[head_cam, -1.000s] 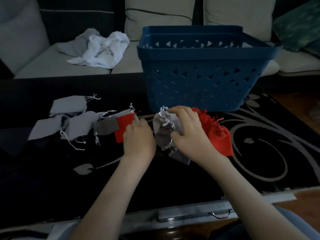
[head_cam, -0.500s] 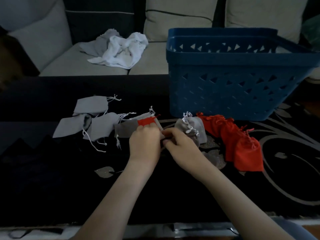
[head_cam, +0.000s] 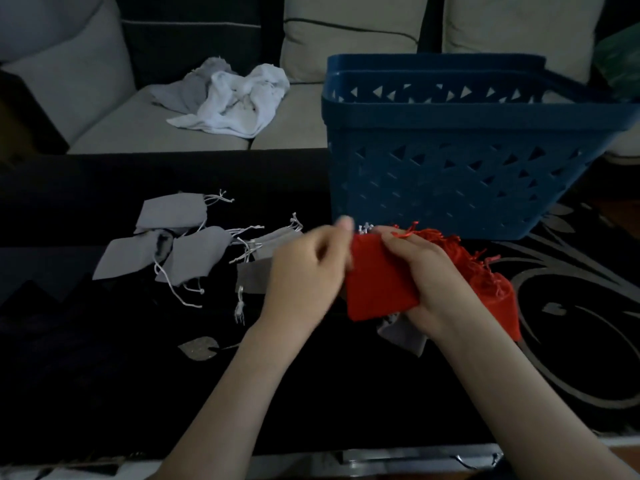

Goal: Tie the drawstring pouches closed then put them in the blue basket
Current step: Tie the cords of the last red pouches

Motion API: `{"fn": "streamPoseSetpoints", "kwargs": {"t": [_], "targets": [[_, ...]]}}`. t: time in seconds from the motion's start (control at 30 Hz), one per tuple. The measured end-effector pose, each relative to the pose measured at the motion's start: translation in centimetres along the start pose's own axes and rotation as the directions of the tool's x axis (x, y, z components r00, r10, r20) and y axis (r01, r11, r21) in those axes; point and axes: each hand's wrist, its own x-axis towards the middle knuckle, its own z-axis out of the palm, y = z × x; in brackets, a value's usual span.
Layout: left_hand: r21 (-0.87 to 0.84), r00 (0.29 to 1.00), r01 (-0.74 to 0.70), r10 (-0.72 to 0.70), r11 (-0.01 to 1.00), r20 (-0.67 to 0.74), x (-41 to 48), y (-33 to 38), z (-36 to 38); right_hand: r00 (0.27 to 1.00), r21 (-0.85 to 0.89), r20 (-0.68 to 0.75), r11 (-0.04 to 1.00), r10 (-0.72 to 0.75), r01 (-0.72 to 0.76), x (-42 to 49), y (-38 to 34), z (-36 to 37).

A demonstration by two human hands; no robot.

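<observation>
Left hand (head_cam: 304, 271), right hand (head_cam: 427, 275): each grip seemingly clamps red pouch (head_cam: 377, 289), half-hiding grey pouch (head_cam: 401, 336).

Just ahead of my fingers (head_cam: 394, 242) the basket (head_cam: 467, 188) wall stands close, with its open top higher up. The red pouch (head_cam: 377, 282) fills the gap between my left hand (head_cam: 304, 271) and right hand (head_cam: 429, 278). Left of them, grey pouches (head_cam: 194, 251) and loose strings litter the table (head_cam: 311, 393). Red pouches (head_cam: 491, 289) are heaped just right. Toward me, dark tabletop gives open room.
</observation>
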Motion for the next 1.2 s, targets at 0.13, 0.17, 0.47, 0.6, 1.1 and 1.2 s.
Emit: {"fn": "streamPoseSetpoints", "kwargs": {"t": [0.13,0.17,0.47,0.6,1.1,1.2], "targets": [[0.008,0.822,0.528,-0.513,0.849,0.247,1.3,-0.5,0.1,0.999,0.002,0.0,0.999,-0.052,0.052,-0.5,-0.9,-0.8],[-0.032,0.77,0.59,-0.551,0.807,0.321,1.1,-0.3,0.4,0.998,0.001,0.019,0.999,-0.054,0.054,-0.8,-1.0,-1.1],[-0.563,0.812,0.583,-0.436,0.586,0.387,1.2,2.7,3.6,0.994,0.002,0.1,0.999,-0.042,0.042,-2.1,-2.1,-3.6],[-0.68,0.791,0.604,-0.421,0.416,0.445,1.3,3.1,3.9,0.99,0.021,0.114,0.996,-0.084,0.083,-2.3,-2.8,-4.9],[-0.726,0.884,0.461,-0.334,0.511,0.326,0.7,3.9,4.9,0.94,0.02,0.086,0.944,-0.33,0.329,-3.6,-3.6,-7.2],[-0.604,0.902,0.428,-0.278,0.672,0.33,0.5,3.6,5.3,0.914,-0.156,0.103,0.901,-0.392,0.404,-3.4,-3.4,-6.9]]}}
